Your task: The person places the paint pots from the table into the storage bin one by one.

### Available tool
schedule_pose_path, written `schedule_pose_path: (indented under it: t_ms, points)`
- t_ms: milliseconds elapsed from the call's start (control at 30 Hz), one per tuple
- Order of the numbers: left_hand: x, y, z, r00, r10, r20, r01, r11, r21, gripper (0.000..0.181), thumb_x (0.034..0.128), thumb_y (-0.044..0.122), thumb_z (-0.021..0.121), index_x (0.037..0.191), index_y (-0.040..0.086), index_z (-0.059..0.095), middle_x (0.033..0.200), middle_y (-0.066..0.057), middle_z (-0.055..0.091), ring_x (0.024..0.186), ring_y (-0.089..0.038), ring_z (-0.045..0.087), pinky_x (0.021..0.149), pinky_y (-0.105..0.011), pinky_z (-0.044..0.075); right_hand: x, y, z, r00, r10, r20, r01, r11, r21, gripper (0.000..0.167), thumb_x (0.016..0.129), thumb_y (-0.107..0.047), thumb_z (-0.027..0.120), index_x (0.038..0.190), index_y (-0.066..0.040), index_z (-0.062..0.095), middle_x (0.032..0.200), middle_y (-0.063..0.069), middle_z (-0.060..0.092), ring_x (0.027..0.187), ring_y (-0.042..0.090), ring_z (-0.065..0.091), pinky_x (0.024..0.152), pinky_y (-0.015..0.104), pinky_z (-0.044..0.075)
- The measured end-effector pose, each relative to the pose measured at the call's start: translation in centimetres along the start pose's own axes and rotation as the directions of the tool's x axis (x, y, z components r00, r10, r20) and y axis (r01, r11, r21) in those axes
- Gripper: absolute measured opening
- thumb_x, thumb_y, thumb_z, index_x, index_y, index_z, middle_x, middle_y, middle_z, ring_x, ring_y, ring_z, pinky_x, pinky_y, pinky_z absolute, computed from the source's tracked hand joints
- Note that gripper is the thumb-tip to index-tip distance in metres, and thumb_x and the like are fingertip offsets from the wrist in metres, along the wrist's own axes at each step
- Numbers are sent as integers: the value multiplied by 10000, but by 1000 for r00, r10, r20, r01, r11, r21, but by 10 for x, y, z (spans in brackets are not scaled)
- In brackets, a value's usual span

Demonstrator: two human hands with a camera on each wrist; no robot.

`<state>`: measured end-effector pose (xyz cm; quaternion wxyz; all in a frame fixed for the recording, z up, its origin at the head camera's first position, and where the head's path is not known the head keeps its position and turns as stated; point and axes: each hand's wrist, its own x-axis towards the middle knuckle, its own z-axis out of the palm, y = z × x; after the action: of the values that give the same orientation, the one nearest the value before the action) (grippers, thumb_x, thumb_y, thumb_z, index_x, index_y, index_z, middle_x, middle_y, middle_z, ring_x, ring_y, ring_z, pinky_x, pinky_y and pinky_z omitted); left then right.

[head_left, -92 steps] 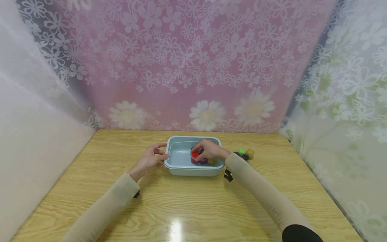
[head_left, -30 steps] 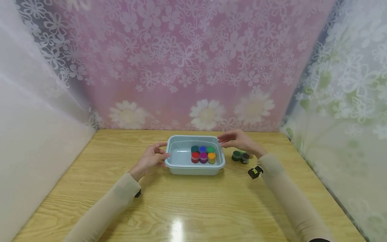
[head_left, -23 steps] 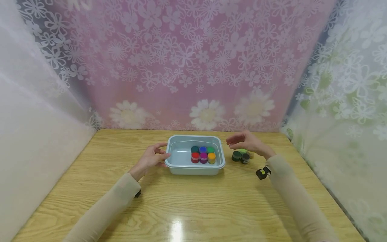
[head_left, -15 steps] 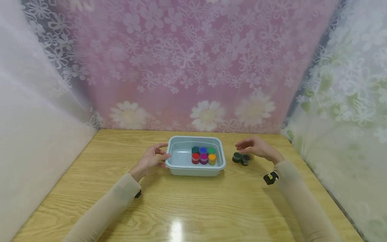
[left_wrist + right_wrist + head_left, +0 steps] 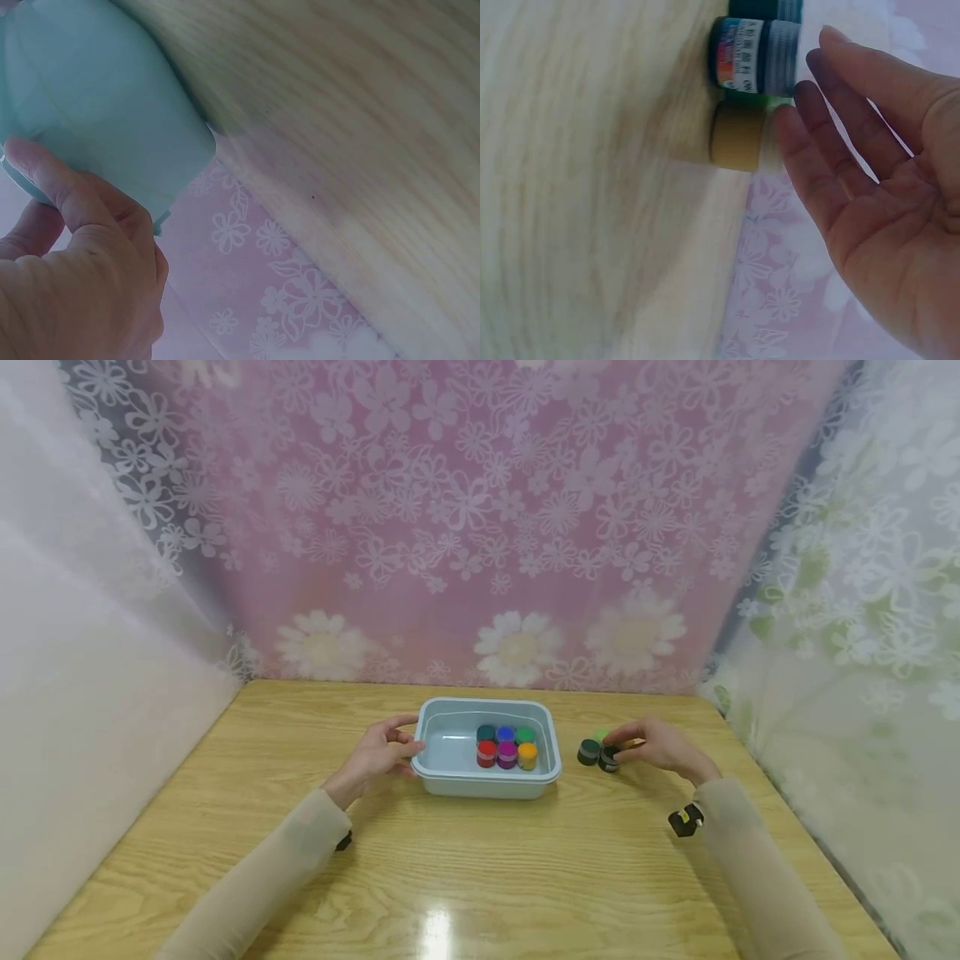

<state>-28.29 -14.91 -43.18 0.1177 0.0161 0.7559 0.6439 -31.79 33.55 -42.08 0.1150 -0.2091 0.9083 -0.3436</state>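
My left hand (image 5: 377, 753) holds the left rim of a pale blue plastic tub (image 5: 483, 786); in the left wrist view its thumb lies over the tub's wall. Two rows of paint jars stand in the tub's right half, among them red (image 5: 487, 754), purple (image 5: 507, 755) and orange-yellow (image 5: 527, 756) ones in front. To the right of the tub, my right hand (image 5: 663, 749) hovers at a black paint jar (image 5: 609, 762), fingers spread around its lid. Whether they touch it is unclear. The right wrist view shows that jar's printed label (image 5: 739, 56) and a mustard-yellow jar (image 5: 737, 137).
A dark green jar (image 5: 588, 752) and a light green jar (image 5: 602, 736) stand close beside the black one. The wooden table (image 5: 480, 868) runs back to a pink flowered curtain (image 5: 420, 552), with pale curtains at both sides.
My right hand let go of the red jar inside the tub, came out over the right rim, and moved right and down to the black jar. My left hand stays at the tub.
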Motion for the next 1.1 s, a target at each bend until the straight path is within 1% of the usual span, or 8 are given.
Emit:
schedule_pose_path:
  t_ms: [133,267,467,700,767,933,967,1100]
  points:
    - [0,-2,0,1000,12,8,-12,1000,5,596,913,116,702,1455,158,457,1052,-130,520,733,-212,629,774,-517,609,-2,3,4,1000,-10,-20,10,1000,-13,335,906,-117,702,1236,-68,676,1290,176,634,1233,415,540,987,568,495]
    - [0,-3,0,1000,7,19,-7,1000,3,599,917,95,693,1461,150,449,1047,-132,518,742,-213,623,792,-536,601,-3,5,7,999,-22,-23,22,999,-24,340,896,-89,708,1235,-72,677,1275,168,646,1230,410,547,989,565,497]
    - [3,-4,-1,999,35,22,-35,999,1,605,918,101,693,1467,132,442,1038,-129,518,748,-210,624,783,-535,603,-1,3,8,999,-44,-15,43,999,-21,348,886,-82,715,1231,-52,674,1265,196,641,1217,430,541,954,548,522]
    - [2,-3,-1,999,32,21,-32,999,5,601,920,99,690,1466,126,442,1037,-130,513,745,-206,621,792,-543,598,-1,-1,6,997,-73,33,75,996,-53,372,865,-87,740,1224,-21,673,1273,239,624,1175,441,580,920,510,553]
    - [0,1,0,999,28,24,-28,1000,2,606,924,89,681,1475,114,428,1036,-130,508,743,-206,618,793,-548,596,-2,-3,5,998,-61,35,62,997,-50,376,861,-86,742,1226,-25,673,1279,239,620,1172,437,584,919,505,556]
    - [-1,2,0,1000,22,20,-22,1000,1,603,922,87,684,1470,117,436,1033,-129,507,733,-203,617,771,-528,606,-3,-4,5,998,-45,50,47,998,-46,388,869,-90,736,1244,-26,660,1292,236,614,1189,438,571,934,519,545]
    - [1,0,0,1000,24,16,-24,1000,0,601,920,94,689,1467,125,442,1032,-126,508,727,-203,618,756,-514,612,-2,-3,4,997,-49,52,51,998,-47,389,870,-91,735,1246,-23,658,1290,235,615,1190,437,571,940,524,541]
    - [-1,2,1,1000,19,8,-19,1000,-2,595,918,96,691,1460,128,449,1031,-124,503,728,-200,612,760,-516,611,1,0,3,996,-57,67,60,997,-54,396,873,-90,732,1251,-6,648,1284,233,621,1190,437,573,961,542,524]
